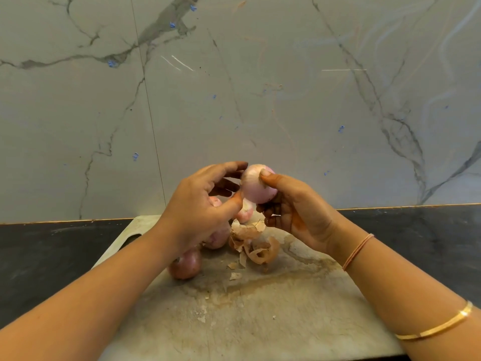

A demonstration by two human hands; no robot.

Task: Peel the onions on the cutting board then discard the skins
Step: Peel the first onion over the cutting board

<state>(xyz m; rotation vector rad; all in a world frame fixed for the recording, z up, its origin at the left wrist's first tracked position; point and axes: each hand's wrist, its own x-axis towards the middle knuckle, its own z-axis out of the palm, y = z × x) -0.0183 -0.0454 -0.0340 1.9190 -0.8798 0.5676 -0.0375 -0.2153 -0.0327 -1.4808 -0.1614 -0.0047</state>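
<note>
First, at the left edge of the frame, the dark counter point(52, 251) runs under a grey veined wall point(260, 87). A stained board point(260, 321) lies on the counter and fills the lower middle.

The left hand point(197, 212) sits at centre left, raised above the board. Its fingers are spread and nearly straight, and the index tip and thumb tip reach the left side of the held onion point(256, 183); it clasps nothing. Under that forearm a brown onion point(184, 265) rests on the board with its skin on. A second onion point(216, 239) lies just behind it, half hidden by the hand, and a third onion point(214, 201) peeks out past the fingers. A pale onion point(246, 211) sits on the board below the held one.

The held onion is at frame centre, in the air, pink and mostly bare. Loose skins point(256, 246) lie heaped on the board beneath it, with small flakes nearby.

The right hand point(299, 212) grips the held onion, thumb pressed on its top and fingers curled under it. A thin band point(358, 251) circles that wrist, and a gold bangle point(437, 327) sits lower on the forearm at lower right.
</note>
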